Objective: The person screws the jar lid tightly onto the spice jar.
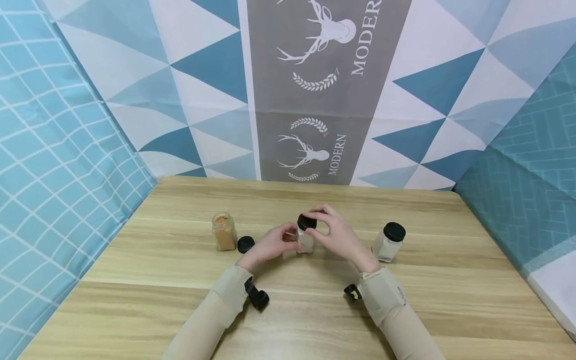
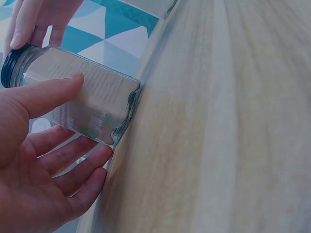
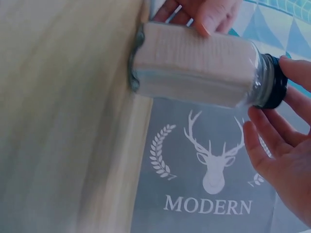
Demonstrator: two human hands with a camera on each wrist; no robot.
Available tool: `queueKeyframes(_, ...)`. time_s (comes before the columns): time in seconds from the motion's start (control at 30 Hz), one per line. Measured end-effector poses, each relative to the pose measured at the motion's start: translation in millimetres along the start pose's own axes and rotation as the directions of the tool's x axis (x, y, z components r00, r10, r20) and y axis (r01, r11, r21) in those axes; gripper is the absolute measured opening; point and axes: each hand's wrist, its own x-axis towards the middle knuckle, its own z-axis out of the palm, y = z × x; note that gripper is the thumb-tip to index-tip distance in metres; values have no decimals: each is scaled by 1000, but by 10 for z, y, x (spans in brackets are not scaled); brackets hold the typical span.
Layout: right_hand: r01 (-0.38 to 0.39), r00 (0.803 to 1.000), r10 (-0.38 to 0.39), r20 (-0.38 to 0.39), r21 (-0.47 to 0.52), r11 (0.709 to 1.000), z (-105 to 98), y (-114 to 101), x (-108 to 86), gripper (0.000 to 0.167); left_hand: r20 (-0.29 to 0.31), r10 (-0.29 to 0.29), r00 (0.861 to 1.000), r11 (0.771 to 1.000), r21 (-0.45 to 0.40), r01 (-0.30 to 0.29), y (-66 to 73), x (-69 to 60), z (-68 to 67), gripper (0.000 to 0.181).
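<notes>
Left hand (image 1: 272, 242) and right hand (image 1: 339, 235) on a capped glass jar (image 1: 305, 244) at a wooden table (image 1: 148, 260)

Head view: a person in beige sleeves (image 1: 227, 290) works near the middle of the table. The capped jar stands roughly upright between the two hands. The left hand is curled about its glass body, thumb in front and fingers at the side and behind; the right hand pinches the black lid (image 1: 307, 221) from above. To the left stands an uncovered jar (image 1: 224, 234) of orange-brown contents, with a loose black cap (image 1: 246, 244) just beside it. To the right, well apart, is another jar (image 1: 388, 247) with pale contents and a black top (image 1: 394, 231). Behind the table hangs a backdrop (image 1: 306, 105) of blue and white triangles with a grey panel showing deer heads and the word MODERN.

Left wrist view: the jar appears sideways, its base at the tabletop. The left thumb presses across the printed side, while the other fingers spread along the opposite edge. Fingers of the right hand touch the lid.

Right wrist view: pale contents fill most of the glass. The right thumb and fingers clasp the lid from opposite sides; the left thumb touches the body.
</notes>
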Motion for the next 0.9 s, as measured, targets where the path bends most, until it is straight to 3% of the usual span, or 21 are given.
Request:
queueKeyframes(0.17,-18,999,19,40,-9,1000,-57,2,-2,35,-2,5,1000,1000,5,-5,-8,4,-3,47)
queueKeyframes(0.5,8,1000,-7,30,-26,1000,-85,27,-5,33,9,16,1000,1000,-10,-16,-5,22,6,49)
queueKeyframes(0.57,8,999,-7,31,-33,999,-100,23,-8,34,17,16,1000,1000,-14,-16,83,-17,0,49)
queueKeyframes(0.8,11,999,-9,41,-46,999,-134,4,-9,34,14,20,1000,1000,-12,-19,168,-64,-6,46)
queueKeyframes(0.9,19,999,-17,35,-56,998,-125,11,-3,33,23,12,1000,1000,-19,-11,309,-147,-30,44)
